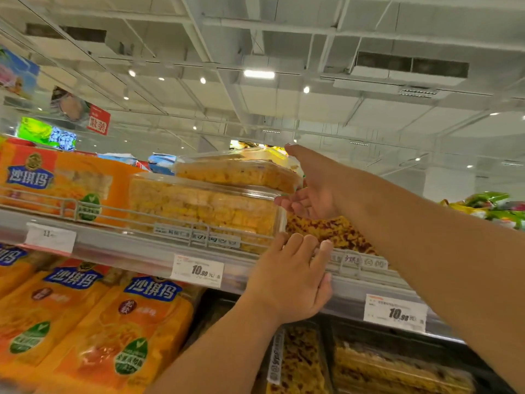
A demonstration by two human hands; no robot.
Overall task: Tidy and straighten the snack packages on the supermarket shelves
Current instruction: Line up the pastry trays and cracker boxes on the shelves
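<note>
Both hands are up at the top shelf (136,248). Left hand (289,282) is resting its curled fingers over the wire rail (176,223) at the shelf's front edge, right by the corner of the lower clear box (204,209) of golden snack. Right hand (309,186) is reaching across, thumb up and fingers loosely spread, touching the right end of the upper clear box (238,172) stacked on it; a firm grip is not showing. Orange bags (56,180) are standing at the far left, and price tags (197,271) are hanging below.
</note>
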